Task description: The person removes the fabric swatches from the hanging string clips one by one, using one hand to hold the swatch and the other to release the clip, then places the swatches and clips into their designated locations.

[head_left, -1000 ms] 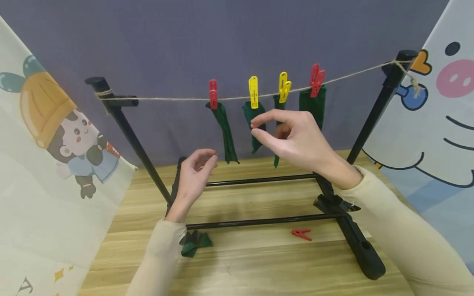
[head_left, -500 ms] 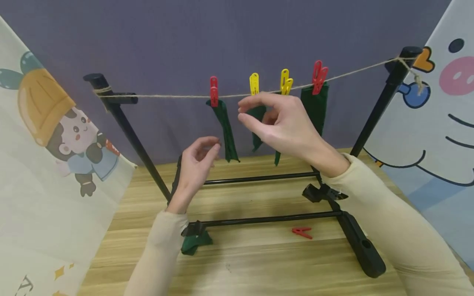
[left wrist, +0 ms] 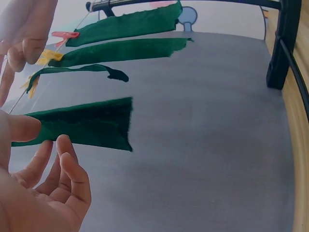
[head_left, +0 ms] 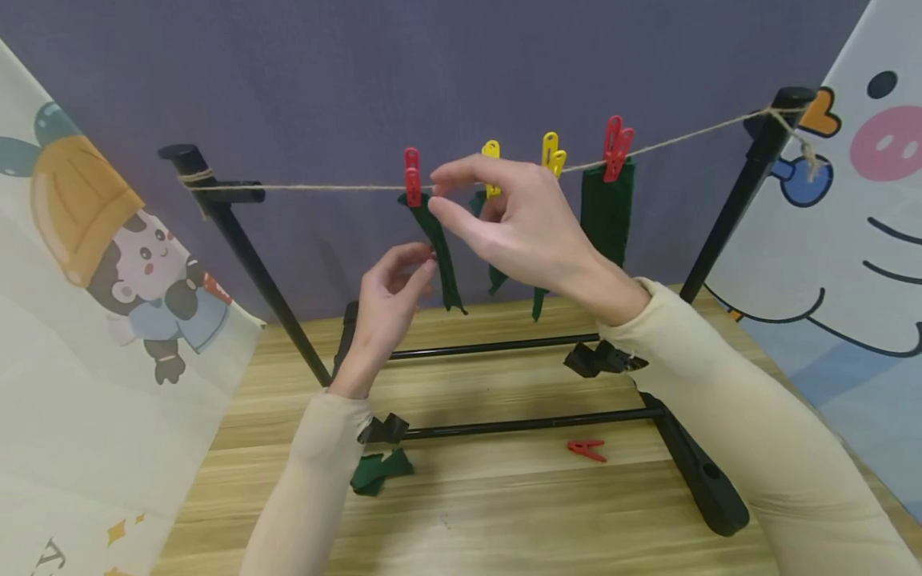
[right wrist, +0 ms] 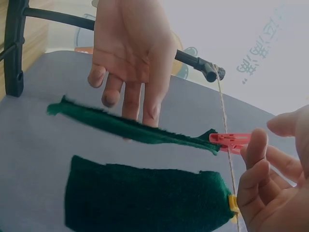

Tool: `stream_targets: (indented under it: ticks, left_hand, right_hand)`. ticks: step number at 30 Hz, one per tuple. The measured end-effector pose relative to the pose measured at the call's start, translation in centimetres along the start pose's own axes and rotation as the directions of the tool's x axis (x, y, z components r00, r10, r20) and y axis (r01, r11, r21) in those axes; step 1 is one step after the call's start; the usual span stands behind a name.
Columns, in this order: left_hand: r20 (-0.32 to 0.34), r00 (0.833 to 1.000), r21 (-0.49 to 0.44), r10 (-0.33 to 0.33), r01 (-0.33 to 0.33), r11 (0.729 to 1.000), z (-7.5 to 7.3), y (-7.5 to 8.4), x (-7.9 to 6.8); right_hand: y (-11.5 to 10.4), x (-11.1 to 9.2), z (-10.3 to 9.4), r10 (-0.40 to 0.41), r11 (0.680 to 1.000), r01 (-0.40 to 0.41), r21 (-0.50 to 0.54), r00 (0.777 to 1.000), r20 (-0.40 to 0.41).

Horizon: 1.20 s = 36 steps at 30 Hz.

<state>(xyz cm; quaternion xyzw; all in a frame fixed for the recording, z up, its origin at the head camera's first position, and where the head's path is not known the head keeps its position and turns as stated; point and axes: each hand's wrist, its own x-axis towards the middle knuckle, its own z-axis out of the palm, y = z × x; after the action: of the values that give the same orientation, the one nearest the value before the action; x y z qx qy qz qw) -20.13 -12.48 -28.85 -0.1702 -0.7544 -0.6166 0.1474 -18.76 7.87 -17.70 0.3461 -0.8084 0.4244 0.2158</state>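
Note:
A red clothespin [head_left: 412, 178] clips the leftmost green cloth strip [head_left: 441, 256] to a thin rope. Close to that clothespin is my right hand [head_left: 515, 220], thumb and fingers parted with nothing between them. My left hand [head_left: 389, 300] is lower, fingertips right by the strip's left edge; in the right wrist view its straight fingers overlap the cloth [right wrist: 120, 126]. To the right hang more green strips, held by a yellow clothespin [head_left: 491, 152], another yellow clothespin [head_left: 551, 154] and a red clothespin [head_left: 617, 150]. My right hand partly hides the middle strips.
The rope [head_left: 324, 188] spans a black frame, from its left post [head_left: 266, 272] to its right post [head_left: 742, 200]. On the wooden table [head_left: 504, 512] lie a loose red clothespin [head_left: 587, 450] and a crumpled green cloth [head_left: 382, 472]. Black crossbars [head_left: 519, 424] run low between the frame's feet.
My right hand has moved left, from before the yellow clothespins to beside the leftmost red one. My left hand has risen and shifted right to the leftmost strip.

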Motion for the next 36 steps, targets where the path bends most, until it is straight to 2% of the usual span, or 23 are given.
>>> stream_targets:
  ticks: [7,14,20,27,36]
  left_hand:
    - [-0.011,0.998,-0.022,0.062,-0.062,0.998,0.4,0.7,0.7]
    - [-0.017,1.000,-0.124,0.026,-0.028,0.992,0.4,0.7,1.2]
    - [-0.004,1.000,-0.151,0.023,-0.024,0.988,0.6,1.0,1.4]
    - [-0.015,0.999,-0.078,0.043,-0.044,0.996,0.1,1.1,1.2]
    - [-0.009,1.000,0.002,0.016,-0.016,1.000,-0.3,1.3,1.2]
  right_hand:
    - [-0.5,0.8,0.2,-0.003,1.000,0.003,-0.005,1.000,-0.016]
    - [-0.5,1.4,0.4,0.059,0.997,-0.060,0.038,0.998,0.005]
    - [-0.4,1.8,0.6,0.073,0.995,-0.075,0.072,0.997,0.021]
    - [-0.4,2.2,1.0,0.053,0.993,-0.055,0.100,0.998,0.026]
    - [-0.4,2.4,1.1,0.014,1.000,-0.014,0.009,1.000,0.017]
